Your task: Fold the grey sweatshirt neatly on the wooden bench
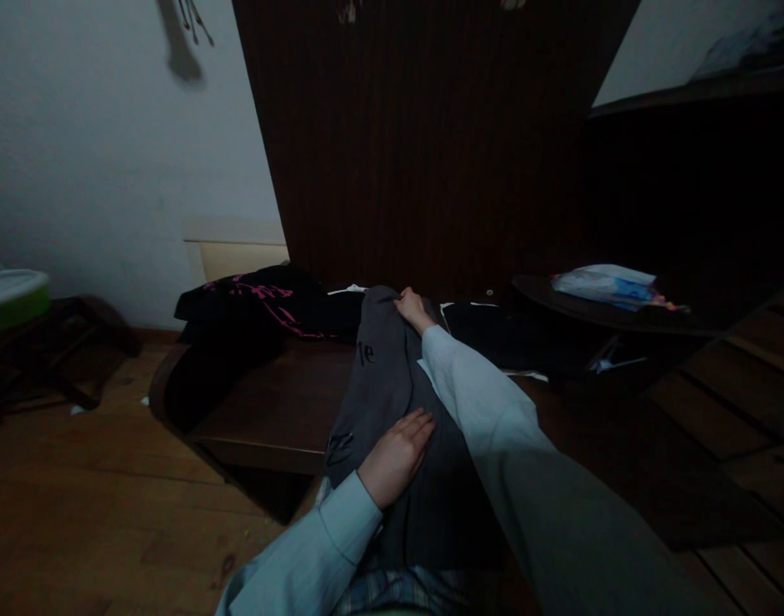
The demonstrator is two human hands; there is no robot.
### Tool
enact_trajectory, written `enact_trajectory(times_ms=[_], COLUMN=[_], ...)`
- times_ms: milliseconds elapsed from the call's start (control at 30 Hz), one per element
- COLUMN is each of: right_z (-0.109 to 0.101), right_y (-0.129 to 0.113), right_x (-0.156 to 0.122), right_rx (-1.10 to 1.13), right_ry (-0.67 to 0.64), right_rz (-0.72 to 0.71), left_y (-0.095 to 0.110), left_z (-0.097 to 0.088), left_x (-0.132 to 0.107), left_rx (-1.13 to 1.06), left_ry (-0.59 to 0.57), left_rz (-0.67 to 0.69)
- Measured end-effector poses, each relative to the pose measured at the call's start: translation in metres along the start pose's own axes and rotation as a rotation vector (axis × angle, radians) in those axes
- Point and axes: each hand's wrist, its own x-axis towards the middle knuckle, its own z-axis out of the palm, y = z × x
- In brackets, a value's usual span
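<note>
A dark grey garment [383,385] with black lettering down its left side stretches over my lap and the front of a dark wooden bench. It lies folded in long layers; which kind of garment it is cannot be made out. My left hand [397,452] rests flat on its middle, fingers together and stretched out. At the far end, my right hand [412,308] has its fingers closed on the garment's edge. The tips of those fingers are partly hidden. Pale blue sleeves cover both my arms.
Black cloth with a pink print [264,295] lies left on the wooden bench [270,393]. Dark cloth [495,329] sits to the right. A blue and white plastic packet [607,287] rests on a dark ledge. At far left, a green and white tub [13,299] stands on a stool.
</note>
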Motion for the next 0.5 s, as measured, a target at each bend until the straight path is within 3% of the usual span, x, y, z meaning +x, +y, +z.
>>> enact_trajectory(times_ms=[167, 333, 500], right_z=[-0.004, -0.008, -0.008], right_y=[0.007, 0.016, 0.018], right_x=[-0.012, -0.023, -0.027], right_rx=[0.036, 0.021, 0.053], right_ry=[-0.057, -0.067, -0.091], right_rz=[-0.003, 0.043, 0.022], left_y=[0.002, 0.005, 0.0], left_z=[-0.013, -0.021, -0.016], left_x=[0.001, 0.013, 0.018], left_rx=[-0.055, 0.187, 0.199], left_ry=[0.061, 0.124, 0.145], left_rz=[-0.035, -0.413, -0.522])
